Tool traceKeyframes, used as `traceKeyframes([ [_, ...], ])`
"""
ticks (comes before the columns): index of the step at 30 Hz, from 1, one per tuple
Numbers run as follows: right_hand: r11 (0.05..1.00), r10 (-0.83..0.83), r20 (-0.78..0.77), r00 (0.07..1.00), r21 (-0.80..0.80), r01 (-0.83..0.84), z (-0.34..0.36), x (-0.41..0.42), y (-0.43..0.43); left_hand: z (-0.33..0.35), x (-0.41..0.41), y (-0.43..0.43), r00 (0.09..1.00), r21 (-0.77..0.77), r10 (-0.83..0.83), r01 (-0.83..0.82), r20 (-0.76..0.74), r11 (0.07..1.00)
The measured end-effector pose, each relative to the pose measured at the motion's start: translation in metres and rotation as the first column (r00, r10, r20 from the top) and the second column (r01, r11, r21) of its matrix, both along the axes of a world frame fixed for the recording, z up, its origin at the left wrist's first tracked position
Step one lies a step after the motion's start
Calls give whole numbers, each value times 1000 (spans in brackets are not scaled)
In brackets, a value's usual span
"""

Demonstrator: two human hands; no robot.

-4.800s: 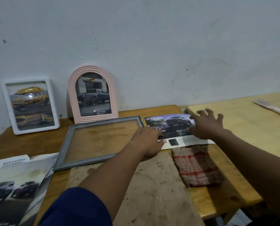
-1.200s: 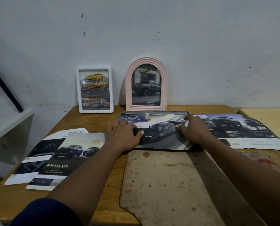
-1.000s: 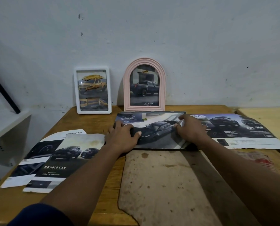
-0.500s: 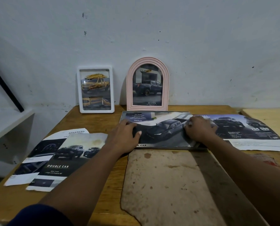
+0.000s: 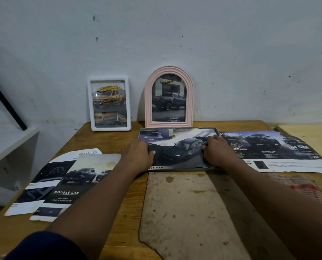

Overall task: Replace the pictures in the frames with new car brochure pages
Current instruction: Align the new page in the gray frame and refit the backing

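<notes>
A brochure page (image 5: 180,147) showing a dark car lies face up over the flat grey frame (image 5: 182,170), of which only thin edges show. My left hand (image 5: 139,156) grips the page's left edge, thumb on top. At the page's right side, my right hand (image 5: 215,152) has its fingers curled onto the paper. A white frame (image 5: 109,104) with a yellow truck picture and a pink arched frame (image 5: 168,97) with a dark truck picture lean upright against the wall behind.
A stained brown backing board (image 5: 184,209) lies between my arms on the wooden table (image 5: 104,136). Loose brochure pages (image 5: 68,181) lie at the left and a wide brochure sheet (image 5: 276,151) at the right, with a red checked cloth (image 5: 303,186) below it. A white shelf (image 5: 6,147) stands at the left.
The grey frame lay empty 4.8 s ago; the car page now covers it. Over the last second my right hand slid right along the page, while my left hand stayed.
</notes>
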State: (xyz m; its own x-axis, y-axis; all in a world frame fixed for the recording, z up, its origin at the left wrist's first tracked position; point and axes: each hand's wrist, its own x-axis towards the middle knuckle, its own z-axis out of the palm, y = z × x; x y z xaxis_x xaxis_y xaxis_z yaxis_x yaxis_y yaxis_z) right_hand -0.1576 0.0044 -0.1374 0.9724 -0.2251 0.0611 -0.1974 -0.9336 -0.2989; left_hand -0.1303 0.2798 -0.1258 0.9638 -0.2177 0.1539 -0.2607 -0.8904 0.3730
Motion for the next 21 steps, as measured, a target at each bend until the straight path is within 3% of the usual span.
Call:
traceKeyframes([
  [4,996,87,143,986,-44,-82,5,-10,-1,0,6,0,999,6,41,-41,-12,999],
  [8,960,270,16,963,-78,-269,9,-22,8,-1,11,0,999,-1,43,-43,-9,999],
  [16,965,256,-19,967,-47,-256,9,-17,6,-3,6,9,990,117,-104,115,-99,986],
  [21,963,248,-106,963,-80,-257,-3,-12,3,-3,-4,9,980,217,-81,120,-181,969],
])
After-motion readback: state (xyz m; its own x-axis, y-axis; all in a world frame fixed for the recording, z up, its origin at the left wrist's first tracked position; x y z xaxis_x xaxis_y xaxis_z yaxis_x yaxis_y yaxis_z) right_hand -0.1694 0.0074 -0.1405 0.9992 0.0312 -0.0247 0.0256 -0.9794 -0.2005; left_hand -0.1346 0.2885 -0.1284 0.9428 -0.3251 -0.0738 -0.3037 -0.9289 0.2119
